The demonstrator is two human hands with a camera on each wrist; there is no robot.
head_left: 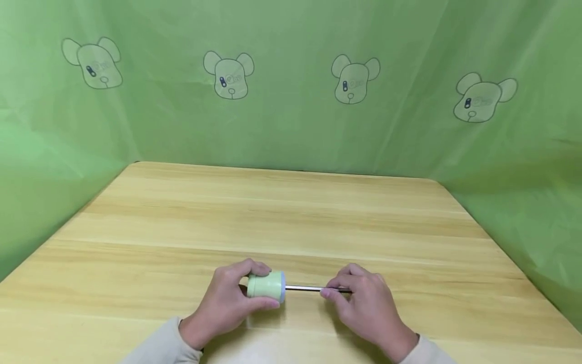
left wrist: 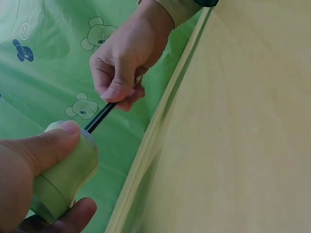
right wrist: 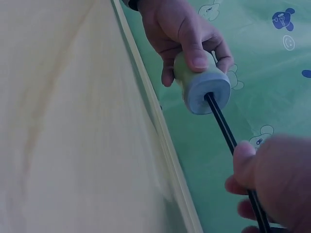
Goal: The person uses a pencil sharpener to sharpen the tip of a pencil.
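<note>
In the head view my left hand [head_left: 225, 298] grips a light green pencil sharpener [head_left: 265, 285], thumb on the near side and fingers on the far side. The sharpener lies sideways, its pale blue round end [right wrist: 197, 94] facing right. A dark, slim pencil [head_left: 302, 288] runs into the hole in that end; its inserted tip is hidden. My right hand [head_left: 370, 303] pinches the pencil between thumb and fingers, some way from the sharpener. Both hands are over the near part of the table. In the left wrist view, the green body [left wrist: 77, 167] sits between thumb and fingers.
A pale wooden table [head_left: 273, 217] stretches out beyond the hands, with its near edge [left wrist: 160, 116] close to them in the wrist views. Green sheeting [head_left: 291, 131] printed with bear heads hangs behind the table and along both sides.
</note>
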